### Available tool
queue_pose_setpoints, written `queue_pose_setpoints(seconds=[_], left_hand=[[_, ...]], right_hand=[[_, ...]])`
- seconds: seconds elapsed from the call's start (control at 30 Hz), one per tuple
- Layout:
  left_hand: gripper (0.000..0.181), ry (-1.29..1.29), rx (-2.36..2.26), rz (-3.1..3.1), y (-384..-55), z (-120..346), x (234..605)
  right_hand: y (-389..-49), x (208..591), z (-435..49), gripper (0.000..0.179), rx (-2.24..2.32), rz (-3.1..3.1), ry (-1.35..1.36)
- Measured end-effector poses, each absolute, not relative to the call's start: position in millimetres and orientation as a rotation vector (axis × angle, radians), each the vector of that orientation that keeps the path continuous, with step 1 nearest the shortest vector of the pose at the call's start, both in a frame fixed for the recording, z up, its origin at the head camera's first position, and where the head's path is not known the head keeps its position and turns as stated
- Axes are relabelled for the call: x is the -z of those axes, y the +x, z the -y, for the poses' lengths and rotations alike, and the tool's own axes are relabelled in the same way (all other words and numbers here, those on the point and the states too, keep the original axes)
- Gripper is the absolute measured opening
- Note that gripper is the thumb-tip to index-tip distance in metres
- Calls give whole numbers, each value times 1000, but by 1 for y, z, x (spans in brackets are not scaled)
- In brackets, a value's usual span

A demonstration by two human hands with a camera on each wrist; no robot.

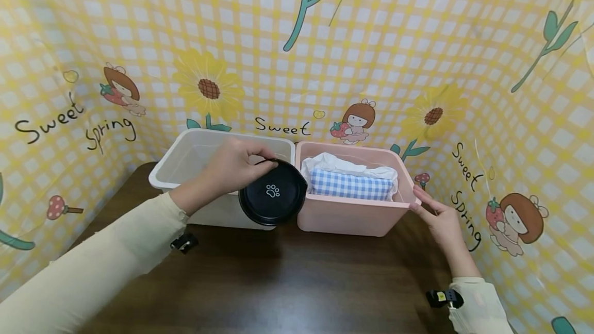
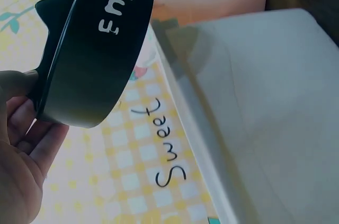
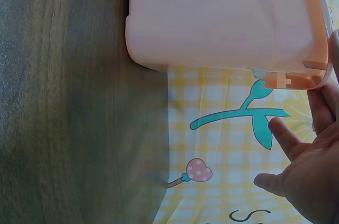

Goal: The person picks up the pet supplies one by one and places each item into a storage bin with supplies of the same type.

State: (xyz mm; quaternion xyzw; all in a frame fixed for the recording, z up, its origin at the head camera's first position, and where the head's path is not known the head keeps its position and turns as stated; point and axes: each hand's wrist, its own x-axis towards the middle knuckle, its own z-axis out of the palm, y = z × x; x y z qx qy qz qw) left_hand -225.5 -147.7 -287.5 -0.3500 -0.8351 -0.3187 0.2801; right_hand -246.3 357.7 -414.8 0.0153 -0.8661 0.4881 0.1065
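Note:
A black pet bowl (image 1: 273,196) with a white paw print hangs tilted in front of the two bins, pinched at its rim by my left hand (image 1: 236,166). In the left wrist view the bowl (image 2: 98,49) shows white lettering on its side and a pointed ear on the rim. My right hand (image 1: 441,220) touches the right rim of the pink bin (image 1: 350,218) with extended fingers. Inside that bin lies a blue-and-white checked bundle (image 1: 350,184) with crumpled white material (image 1: 334,161) behind it. Left of it stands the white bin (image 1: 223,215), partly covered by my left arm and the bowl.
Both bins stand side by side on a dark wooden table (image 1: 297,282). A yellow checked cloth (image 1: 287,86) with sunflowers and cartoon figures surrounds the table at the back and sides. A small black device (image 1: 444,298) is strapped at my right wrist.

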Motion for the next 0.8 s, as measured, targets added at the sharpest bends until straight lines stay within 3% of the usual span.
queue_pose_setpoints(seconds=[0.8], left_hand=[[6, -732, 672, 2282, -253, 210, 251]], right_hand=[[-245, 415, -356, 52, -1408, 2531, 75]])
